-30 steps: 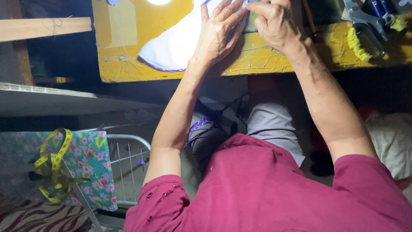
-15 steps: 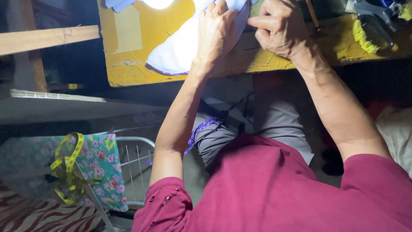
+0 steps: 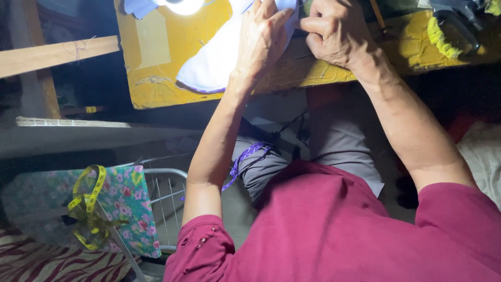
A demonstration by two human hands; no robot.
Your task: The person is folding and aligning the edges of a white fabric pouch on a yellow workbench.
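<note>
white cloth under two hands on a yellow table

white cloth (image 3: 216, 62) with a purple edge lies on the yellow table (image 3: 156, 68) at about 12 o'clock in the head view, brightly lit by a lamp (image 3: 182, 5) just above it at the top edge. the cloth's lower rim curves close to the table's near edge.

the left hand (image 3: 261, 39) lies flat on the cloth, fingers stretched out toward 12 o'clock and close together, pressing down rather than gripping. the right hand (image 3: 334, 31) sits just beside it at 1 o'clock, fingers curled into a loose fist with the thumb pointing toward the left hand; whether it pinches the cloth or something small i cannot tell, since the fingertips are hidden.

both bare forearms run down toward 6 o'clock into a maroon shirt (image 3: 339, 230). between them, grey trousers (image 3: 339, 141) show, with a purple strip (image 3: 245, 159) draped over the left knee.

at 2 o'clock on the table lies a yellow fringed thing (image 3: 441, 39), partly dark. at 10 o'clock a wooden plank (image 3: 57, 55) slants across. at 8 o'clock a floral cloth (image 3: 125, 203) hangs over a white wire rack (image 3: 167, 193), with a yellow measuring tape (image 3: 88, 203) looped on it. a striped fabric (image 3: 57, 263) lies at the lower left corner.
</note>
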